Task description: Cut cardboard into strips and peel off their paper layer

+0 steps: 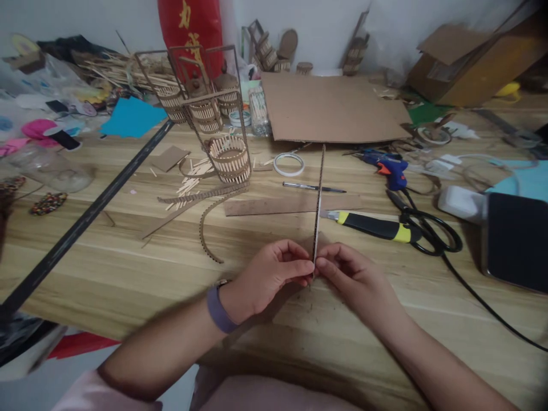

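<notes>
A narrow cardboard strip (318, 211) stands on edge between my hands, its corrugated side showing and its far end pointing toward the large cardboard sheet. My left hand (274, 274) pinches its near end between thumb and fingers. From the other side, the thumb and fingertips of my right hand (355, 274) close on the same end. Beyond the hands, a flat cardboard strip (274, 205) and a pen (314, 187) lie across the table. A yellow-and-black utility knife (372, 225) rests just right of the strip. To the left curls a bent corrugated strip (202, 228).
A small stick basket (230, 158) with a tall handle stands beyond my left hand, near loose matchsticks (192, 177). White tape (289, 164) lies by the cardboard sheet (334, 108). At right are a blue glue gun (391, 165), black scissors (432, 231) and a dark-screened device (516, 240).
</notes>
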